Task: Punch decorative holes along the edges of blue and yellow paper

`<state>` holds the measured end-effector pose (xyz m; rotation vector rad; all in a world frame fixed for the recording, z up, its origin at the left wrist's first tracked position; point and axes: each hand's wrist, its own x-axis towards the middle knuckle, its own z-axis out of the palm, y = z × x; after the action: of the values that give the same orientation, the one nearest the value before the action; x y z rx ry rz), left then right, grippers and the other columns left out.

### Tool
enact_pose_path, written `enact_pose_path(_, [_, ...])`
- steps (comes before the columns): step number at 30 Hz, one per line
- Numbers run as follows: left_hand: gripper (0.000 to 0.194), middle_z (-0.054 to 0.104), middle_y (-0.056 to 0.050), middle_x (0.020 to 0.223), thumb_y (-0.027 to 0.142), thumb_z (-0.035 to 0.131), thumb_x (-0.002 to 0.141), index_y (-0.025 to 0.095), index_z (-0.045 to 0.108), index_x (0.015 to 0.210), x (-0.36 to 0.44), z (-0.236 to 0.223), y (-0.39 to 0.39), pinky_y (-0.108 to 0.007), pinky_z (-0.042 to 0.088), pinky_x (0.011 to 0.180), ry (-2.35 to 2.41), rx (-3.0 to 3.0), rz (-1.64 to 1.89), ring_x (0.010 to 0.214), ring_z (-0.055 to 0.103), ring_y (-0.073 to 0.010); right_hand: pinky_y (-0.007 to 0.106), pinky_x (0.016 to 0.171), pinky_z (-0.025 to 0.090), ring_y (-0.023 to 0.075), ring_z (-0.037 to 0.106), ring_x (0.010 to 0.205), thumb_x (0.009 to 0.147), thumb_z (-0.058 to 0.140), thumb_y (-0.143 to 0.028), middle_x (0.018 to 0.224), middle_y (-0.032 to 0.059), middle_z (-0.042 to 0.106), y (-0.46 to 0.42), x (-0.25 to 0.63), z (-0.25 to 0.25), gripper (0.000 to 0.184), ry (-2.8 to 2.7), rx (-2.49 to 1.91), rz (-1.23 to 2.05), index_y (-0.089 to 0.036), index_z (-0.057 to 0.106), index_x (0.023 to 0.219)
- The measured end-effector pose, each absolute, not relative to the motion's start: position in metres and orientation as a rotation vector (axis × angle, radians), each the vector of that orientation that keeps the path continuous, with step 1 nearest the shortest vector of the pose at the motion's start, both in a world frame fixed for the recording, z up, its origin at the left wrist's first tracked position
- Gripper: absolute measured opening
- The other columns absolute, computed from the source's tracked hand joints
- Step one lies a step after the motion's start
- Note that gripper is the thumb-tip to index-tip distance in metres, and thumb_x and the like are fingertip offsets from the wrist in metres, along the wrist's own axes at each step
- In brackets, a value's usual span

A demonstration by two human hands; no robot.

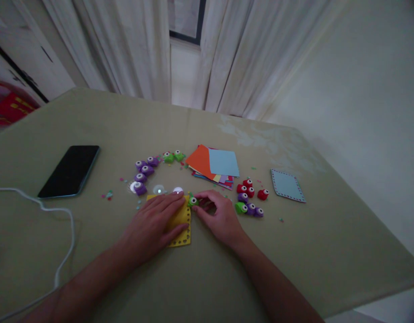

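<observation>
My left hand [157, 220] lies flat on a square of yellow paper [180, 242], fingers stretched out and pressing it to the table. Small dark-looking cut-outs line the paper's right and lower edges. At its upper right corner sits a small green hole punch [193, 201] with an eye-like round top. The thumb and fingers of my right hand [220, 215] pinch this punch from the right. Part of the paper is hidden under my left hand. Just right of my right hand stand a green punch [241, 207] and several purple punches [251, 209].
Red punches [263, 194] stand on the right near a light blue punched sheet [287, 185]. Behind my hands are stacked coloured papers [223, 162], green punches [168, 157] and purple punches [147, 170]. A black phone [70, 171] and white cable [71, 233] lie left. Paper bits are scattered about.
</observation>
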<state>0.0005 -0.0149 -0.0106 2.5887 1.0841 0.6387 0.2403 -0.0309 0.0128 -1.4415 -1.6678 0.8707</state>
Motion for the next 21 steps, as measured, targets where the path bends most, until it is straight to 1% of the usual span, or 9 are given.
enact_pose_path(4, [0.057, 0.062, -0.013, 0.158, 0.045, 0.067, 0.104, 0.021, 0.056, 0.154, 0.0005, -0.0112, -0.0156, -0.055, 0.049, 0.118, 1.077, 2.581, 0.650, 0.142, 0.061, -0.0348, 0.029, 0.076, 0.061, 0.0178, 0.075, 0.085, 0.094, 0.078, -0.019, 0.109, 0.0071, 0.080, -0.0312, 0.2395, 0.0124, 0.022, -1.692, -1.462, 0.798, -0.020, 0.077, 0.116])
enact_pose_path(10, [0.057, 0.059, -0.013, 0.162, 0.049, 0.066, 0.105, 0.022, 0.055, 0.155, 0.0005, -0.0140, -0.0158, -0.054, 0.048, 0.120, 1.107, 2.569, 0.632, 0.145, 0.057, -0.0348, 0.030, 0.077, 0.061, 0.0178, 0.075, 0.085, 0.093, 0.080, -0.020, 0.104, 0.0048, 0.080, -0.0307, 0.2422, 0.0110, 0.023, -1.760, -1.413, 0.806, -0.021, 0.076, 0.116])
enact_pose_path(16, [0.058, 0.060, -0.013, 0.159, 0.050, 0.065, 0.105, 0.021, 0.054, 0.154, 0.0003, -0.0132, -0.0164, -0.055, 0.048, 0.119, 1.114, 2.595, 0.631, 0.144, 0.057, -0.0349, 0.031, 0.078, 0.061, 0.0189, 0.074, 0.088, 0.096, 0.077, -0.021, 0.110, 0.0071, 0.078, -0.0305, 0.2415, 0.0113, 0.024, -1.774, -1.444, 0.757, -0.021, 0.075, 0.120])
enact_pose_path(21, [0.057, 0.060, -0.014, 0.159, 0.051, 0.063, 0.106, 0.021, 0.054, 0.154, 0.0014, -0.0114, -0.0164, -0.055, 0.046, 0.120, 1.112, 2.597, 0.615, 0.144, 0.057, -0.0349, 0.032, 0.078, 0.061, 0.0193, 0.073, 0.087, 0.094, 0.077, -0.020, 0.109, 0.0072, 0.078, -0.0312, 0.2412, 0.0117, 0.026, -1.797, -1.425, 0.752, -0.021, 0.074, 0.120])
